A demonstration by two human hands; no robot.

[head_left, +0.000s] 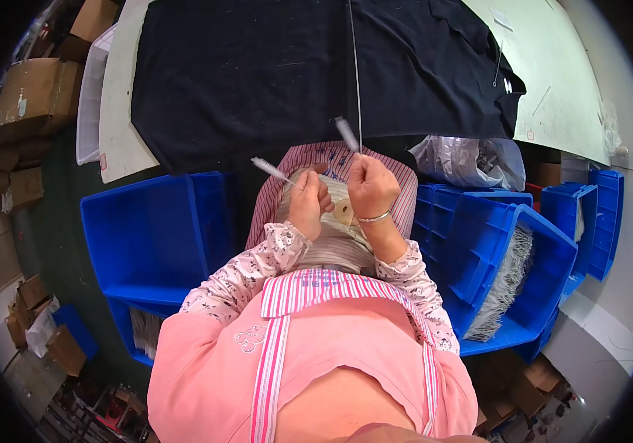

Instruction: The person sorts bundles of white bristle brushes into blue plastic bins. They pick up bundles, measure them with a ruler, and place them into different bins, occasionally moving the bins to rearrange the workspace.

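My left hand [308, 204] is closed, its fingers pinching the thin wire stem of a small brush. White bristles of this left brush [269, 169] point up and to the left. Just beside it, my right hand [373, 187] is pinched on another small wire brush [347, 134], its bristle head tilted up and left near the cloth's front edge. Both hands are raised over my lap, in front of the striped apron [406, 199]. A thin pale line runs down the black cloth [243, 81] to my right hand; I cannot tell whether it is a wire.
The black cloth covers most of a pale table [568, 74]. A blue bin [146, 232] stands at my left. At my right, another blue bin [471, 255] holds many thin wire brushes [505, 288]. Behind it sits a clear plastic bag [471, 159]. Cardboard boxes [32, 96] are stacked far left.
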